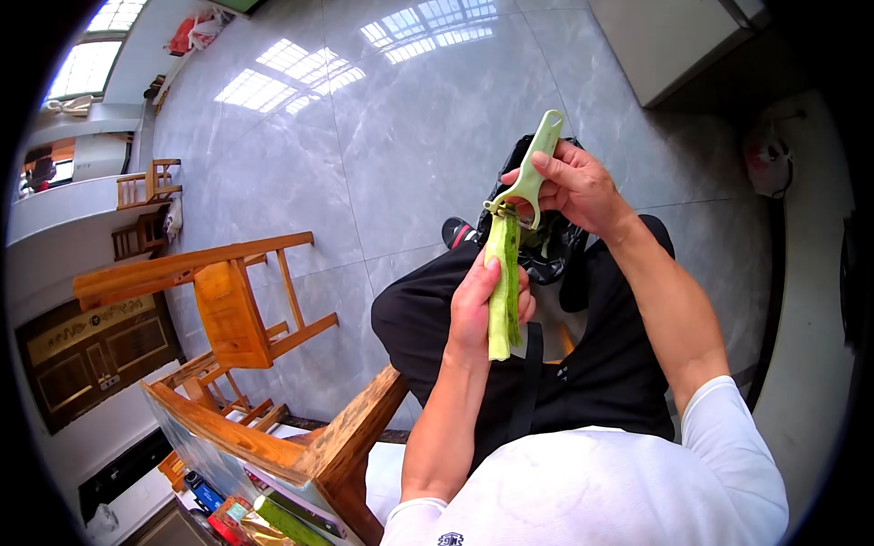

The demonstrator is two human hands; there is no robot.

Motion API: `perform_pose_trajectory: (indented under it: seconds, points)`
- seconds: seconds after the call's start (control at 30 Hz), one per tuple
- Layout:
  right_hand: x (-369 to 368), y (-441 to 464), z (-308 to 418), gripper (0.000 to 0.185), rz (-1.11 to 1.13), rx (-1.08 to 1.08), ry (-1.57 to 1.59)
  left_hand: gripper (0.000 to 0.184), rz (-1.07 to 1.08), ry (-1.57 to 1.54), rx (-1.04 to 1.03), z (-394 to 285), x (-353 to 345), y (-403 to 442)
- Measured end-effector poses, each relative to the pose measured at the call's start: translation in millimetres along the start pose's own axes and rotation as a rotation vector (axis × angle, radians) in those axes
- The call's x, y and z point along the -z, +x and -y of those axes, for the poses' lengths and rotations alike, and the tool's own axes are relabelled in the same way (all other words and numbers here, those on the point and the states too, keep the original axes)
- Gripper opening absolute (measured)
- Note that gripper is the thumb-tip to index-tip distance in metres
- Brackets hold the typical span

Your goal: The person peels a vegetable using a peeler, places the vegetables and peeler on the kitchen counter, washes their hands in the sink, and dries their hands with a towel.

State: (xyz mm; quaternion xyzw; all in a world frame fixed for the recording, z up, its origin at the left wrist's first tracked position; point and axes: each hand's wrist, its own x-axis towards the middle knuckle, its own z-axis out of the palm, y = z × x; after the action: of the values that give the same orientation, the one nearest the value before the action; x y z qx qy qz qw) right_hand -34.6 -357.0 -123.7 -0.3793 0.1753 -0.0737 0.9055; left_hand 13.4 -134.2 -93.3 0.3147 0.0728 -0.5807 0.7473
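My left hand [470, 305] is wrapped round a long green squash [499, 309], held upright over my lap. Much of its near side is peeled to pale flesh, while a strip of dark mottled skin runs down its right side. In my right hand [584, 189] is a light green peeler [544, 150], gripped by the handle between thumb and fingers. The peeler's head is at the top end of the squash; whether the blade touches it I cannot tell. Below both hands, between my knees, a black plastic bag [549, 266] hangs open, with pale green scraps partly visible inside.
A wooden chair [232, 314] stands to the left on the grey tiled floor [410, 136]. Nearer is a wooden table corner [350, 423], with another green squash [289, 521] among packages. A pale cabinet [665, 45] is at the upper right.
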Motion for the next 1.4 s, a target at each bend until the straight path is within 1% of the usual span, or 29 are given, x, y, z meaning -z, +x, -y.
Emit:
perform_pose_trajectory:
  seconds: [0.07,0.17,0.27,0.6,0.7,0.77,0.9,0.97,1.07,1.4]
  points:
    - [8.6,4.7,-8.2,0.027,-0.03,-0.033,0.044,0.036,-0.056,0.017,0.009,1.1,2.3,3.2]
    - [22.7,10.7,-18.9,0.024,-0.027,-0.085,0.094,0.037,-0.083,0.026,0.031,3.1,10.7,8.6]
    - [24.7,11.3,-21.1,0.022,-0.078,-0.139,0.123,0.038,-0.054,0.032,0.036,7.6,21.8,13.2]
    - [42.8,17.8,-34.0,0.02,-0.125,-0.169,0.155,0.039,-0.09,0.06,0.061,10.8,34.3,27.1]
    - [48.8,20.0,-41.1,0.019,-0.159,-0.183,0.188,0.04,-0.1,0.054,0.076,13.0,43.8,28.8]
    - [54.1,22.8,-45.5,0.019,-0.201,-0.191,0.155,0.04,-0.111,0.082,0.102,14.7,50.7,28.8]
    - [62.4,24.5,-49.1,0.019,-0.191,-0.199,0.159,0.04,-0.117,0.087,0.134,12.1,50.3,32.4]
    - [65.4,24.6,-49.5,0.019,-0.204,-0.195,0.164,0.039,-0.063,0.023,0.131,14.8,54.3,36.4]
    - [73.9,25.4,-54.7,0.019,-0.245,-0.178,0.15,0.039,-0.042,-0.019,0.134,18.8,57.6,41.9]
    - [86.7,27.4,-56.0,0.019,-0.304,-0.164,0.081,0.043,-0.057,0.0,0.159,21.6,60.2,51.1]
